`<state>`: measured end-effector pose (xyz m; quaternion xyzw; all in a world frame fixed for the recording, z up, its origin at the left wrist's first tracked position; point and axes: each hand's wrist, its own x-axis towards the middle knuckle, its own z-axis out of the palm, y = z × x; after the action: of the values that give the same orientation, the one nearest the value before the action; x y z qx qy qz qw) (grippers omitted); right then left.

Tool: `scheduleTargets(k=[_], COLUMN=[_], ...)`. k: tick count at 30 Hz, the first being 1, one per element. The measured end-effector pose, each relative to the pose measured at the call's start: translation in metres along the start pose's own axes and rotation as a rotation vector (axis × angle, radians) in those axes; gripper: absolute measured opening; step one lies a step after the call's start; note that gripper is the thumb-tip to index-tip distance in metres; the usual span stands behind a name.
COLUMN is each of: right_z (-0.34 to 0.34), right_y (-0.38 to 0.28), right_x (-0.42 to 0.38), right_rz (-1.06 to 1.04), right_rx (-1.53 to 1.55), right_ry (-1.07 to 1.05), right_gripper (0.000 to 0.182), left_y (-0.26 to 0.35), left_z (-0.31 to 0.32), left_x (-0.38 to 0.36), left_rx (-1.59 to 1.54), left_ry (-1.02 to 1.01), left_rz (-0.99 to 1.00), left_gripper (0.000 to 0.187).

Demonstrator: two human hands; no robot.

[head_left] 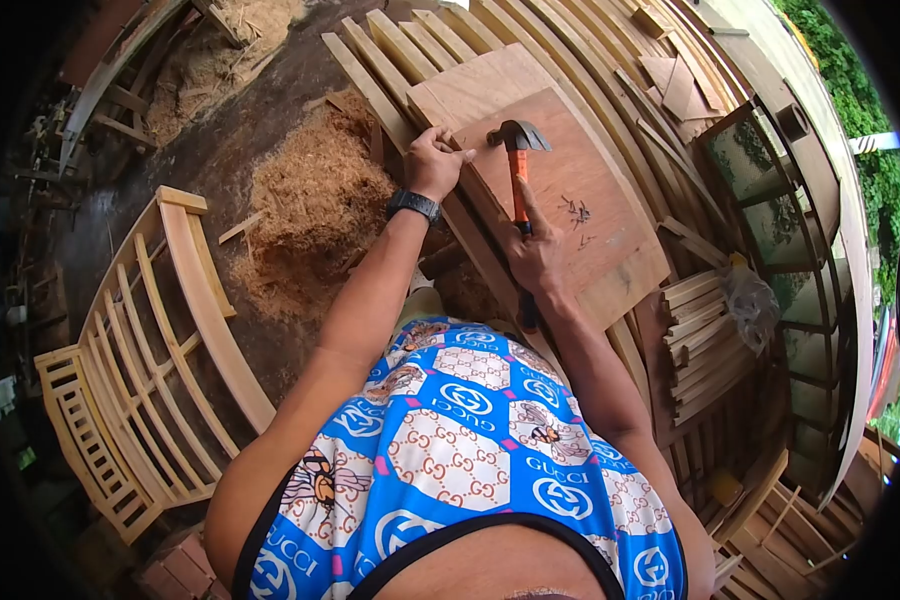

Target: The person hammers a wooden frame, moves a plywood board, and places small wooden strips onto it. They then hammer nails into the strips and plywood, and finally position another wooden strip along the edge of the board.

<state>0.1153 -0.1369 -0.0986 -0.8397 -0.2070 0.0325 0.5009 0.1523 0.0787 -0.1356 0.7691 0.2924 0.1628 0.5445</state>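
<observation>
My right hand [536, 255] grips the orange handle of a claw hammer [519, 150], whose metal head rests over a brown plywood board [610, 250]. My left hand [433, 160], with a black watch on its wrist, is closed at the board's left edge, pinching something too small to make out, near the hammer head. A few loose nails [573, 211] lie on the board to the right of the hammer. The board lies on a row of wooden slats [390, 60].
A heap of wood shavings [310, 205] lies left of the board. A slatted wooden frame [140, 360] stands at the left. A stack of short wooden strips [705, 335] and a plastic bag [752, 300] sit at the right, by glazed frames [770, 190].
</observation>
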Motion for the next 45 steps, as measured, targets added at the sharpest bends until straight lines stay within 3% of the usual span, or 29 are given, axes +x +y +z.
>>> scheduleTargets(k=[1,12,18,20,24,29,40,43,44,45], right_z=[-0.002,0.0,-0.023,-0.05,-0.11,-0.161,-0.133,-0.131,-0.132,-0.132], right_y=[-0.004,0.0,0.006,-0.005,0.032,0.048,0.07,0.068,0.064,0.06], right_x=[0.001,0.003,-0.005,-0.014,-0.029,-0.067,-0.113,-0.117,-0.117,-0.116], right_rz=[0.01,-0.023,0.139,0.315,0.265,0.477,0.529,0.177,0.184,0.215], right_rx=[-0.029,-0.016,0.095,0.275,-0.058,-0.336,-0.668,-0.98,-0.983,-0.77], right_ry=[-0.009,-0.023,0.04,0.091,0.327,0.407,0.401,0.476,0.483,0.442], right_gripper=[0.07,0.07,0.073,0.077,0.073,0.065,0.061,0.053,0.053,0.049], left_y=[0.001,-0.006,-0.013,-0.007,-0.001,0.005,0.011,0.01,0.008,0.009], left_z=[0.001,0.0,-0.004,-0.008,-0.012,-0.015,-0.025,-0.024,-0.024,-0.025], left_x=[0.001,0.021,0.032,0.032,0.035,0.04,0.042,0.043,0.044,0.045], left_rx=[0.016,0.068,-0.002,-0.003,-0.173,-0.113,-0.043,-0.054,-0.063,-0.046], left_ry=[-0.014,-0.077,-0.123,-0.154,-0.251,-0.289,-0.321,-0.337,-0.336,-0.345], left_rz=[0.025,0.038,-0.018,-0.005,-0.087,-0.116,-0.061,-0.071,-0.077,-0.079], left_gripper=[0.057,0.044,0.038,0.034,0.031,0.033,0.033,0.035,0.036,0.038])
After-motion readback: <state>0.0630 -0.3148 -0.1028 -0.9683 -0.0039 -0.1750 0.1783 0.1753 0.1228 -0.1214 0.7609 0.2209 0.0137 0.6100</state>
